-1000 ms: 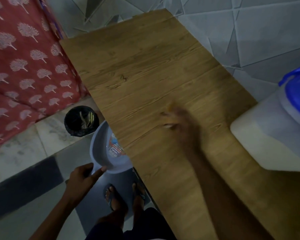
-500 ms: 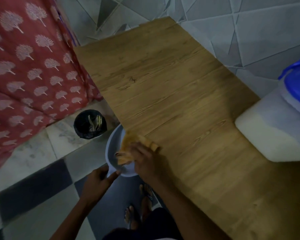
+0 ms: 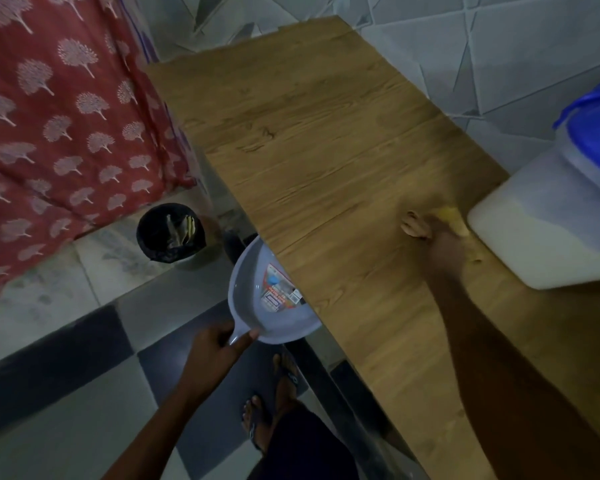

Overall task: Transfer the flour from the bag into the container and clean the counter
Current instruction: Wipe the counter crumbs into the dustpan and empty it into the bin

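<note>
Right hand [image 3: 437, 233] pressing yellow cloth [image 3: 452, 220] beside container [image 3: 534, 244], left hand [image 3: 215, 344] gripping dustpan [image 3: 257, 306]: a hasty sweep may overshoot it

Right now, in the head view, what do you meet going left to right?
Red curtain → black bin → left hand → dustpan → right hand with yellow cloth → flour container.
</note>
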